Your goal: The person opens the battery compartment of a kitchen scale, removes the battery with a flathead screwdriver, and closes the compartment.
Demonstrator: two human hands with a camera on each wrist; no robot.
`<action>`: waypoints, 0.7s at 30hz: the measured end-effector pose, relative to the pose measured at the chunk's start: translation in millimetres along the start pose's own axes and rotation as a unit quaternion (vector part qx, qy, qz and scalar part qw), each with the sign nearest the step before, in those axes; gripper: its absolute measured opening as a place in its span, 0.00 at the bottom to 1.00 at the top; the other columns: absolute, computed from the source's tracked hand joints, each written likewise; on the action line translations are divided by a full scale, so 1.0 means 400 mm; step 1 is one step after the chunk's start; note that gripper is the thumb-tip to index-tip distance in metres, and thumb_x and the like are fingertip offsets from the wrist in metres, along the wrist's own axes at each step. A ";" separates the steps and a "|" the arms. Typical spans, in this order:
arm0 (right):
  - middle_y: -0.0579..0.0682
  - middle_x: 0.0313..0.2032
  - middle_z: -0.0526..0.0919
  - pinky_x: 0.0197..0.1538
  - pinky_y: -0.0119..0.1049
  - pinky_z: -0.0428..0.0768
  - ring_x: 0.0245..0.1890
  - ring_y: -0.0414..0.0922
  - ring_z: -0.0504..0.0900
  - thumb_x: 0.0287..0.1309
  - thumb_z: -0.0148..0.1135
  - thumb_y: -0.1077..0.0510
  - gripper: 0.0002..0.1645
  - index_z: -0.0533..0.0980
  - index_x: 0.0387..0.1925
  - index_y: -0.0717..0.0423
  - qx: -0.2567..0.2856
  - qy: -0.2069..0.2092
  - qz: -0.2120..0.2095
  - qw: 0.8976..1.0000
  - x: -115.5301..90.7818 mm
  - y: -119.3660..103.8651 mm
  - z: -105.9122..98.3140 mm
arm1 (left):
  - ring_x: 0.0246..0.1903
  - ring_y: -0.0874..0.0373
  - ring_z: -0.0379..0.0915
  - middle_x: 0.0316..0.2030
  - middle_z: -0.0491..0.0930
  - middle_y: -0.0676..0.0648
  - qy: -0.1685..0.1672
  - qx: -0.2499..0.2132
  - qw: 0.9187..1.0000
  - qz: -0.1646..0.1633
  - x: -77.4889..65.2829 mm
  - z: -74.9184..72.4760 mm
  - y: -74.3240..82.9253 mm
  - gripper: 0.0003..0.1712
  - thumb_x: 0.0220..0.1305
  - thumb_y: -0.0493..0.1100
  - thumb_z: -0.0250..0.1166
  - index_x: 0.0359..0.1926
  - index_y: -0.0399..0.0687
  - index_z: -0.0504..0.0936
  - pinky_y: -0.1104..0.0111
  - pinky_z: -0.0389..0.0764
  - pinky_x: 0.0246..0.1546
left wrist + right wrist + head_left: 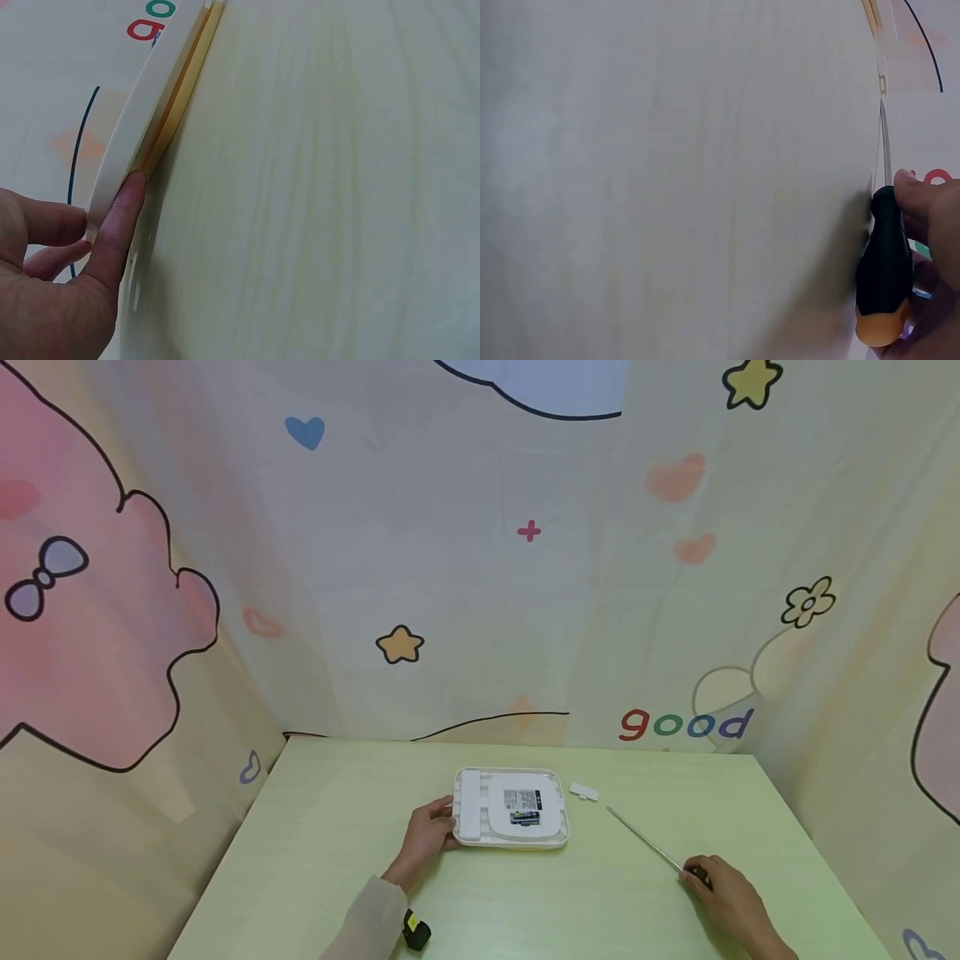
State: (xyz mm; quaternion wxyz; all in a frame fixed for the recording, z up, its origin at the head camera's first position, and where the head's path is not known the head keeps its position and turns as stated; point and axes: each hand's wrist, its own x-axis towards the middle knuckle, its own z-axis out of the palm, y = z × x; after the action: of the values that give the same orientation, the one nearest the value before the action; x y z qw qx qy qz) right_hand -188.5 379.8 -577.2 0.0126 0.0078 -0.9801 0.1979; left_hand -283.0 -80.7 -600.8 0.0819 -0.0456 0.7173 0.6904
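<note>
A white rounded-rectangular device (470,806) lies on the table with its underside up. Two batteries (525,818) show in its uncovered battery compartment, below a printed label. My left hand (426,839) pinches the device's left edge between thumb and fingers; the left wrist view shows the rim (127,150) between them. A screwdriver (645,839) with a long metal shaft is gripped by its handle in my right hand (727,893). That handle (885,255) is black with an orange end. Its tip points toward a small white battery cover (583,792), apart from it in the head view.
A black object with a yellow mark (416,931), perhaps a tape measure, sits beside my left sleeve (367,918) near the front. The pale table (337,777) meets a printed curtain (465,568) at the back and on both sides.
</note>
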 end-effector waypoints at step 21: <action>0.60 0.50 0.80 0.39 0.53 0.79 0.42 0.54 0.81 0.64 0.62 0.45 0.27 0.76 0.56 0.59 -0.007 0.060 -0.044 0.997 0.018 -0.068 -0.058 | 0.37 0.57 0.78 0.54 0.73 0.33 0.000 -0.001 1.000 0.004 -0.002 0.000 0.001 0.29 0.65 0.28 0.53 0.68 0.34 0.68 0.66 0.86 0.34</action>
State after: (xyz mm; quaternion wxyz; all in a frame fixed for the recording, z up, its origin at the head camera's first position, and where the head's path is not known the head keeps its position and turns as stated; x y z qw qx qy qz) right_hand -194.6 363.5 -545.0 0.0802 0.0387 -0.9776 0.1907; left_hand -282.1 -80.9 -600.3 0.0793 -0.0432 0.7167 0.6915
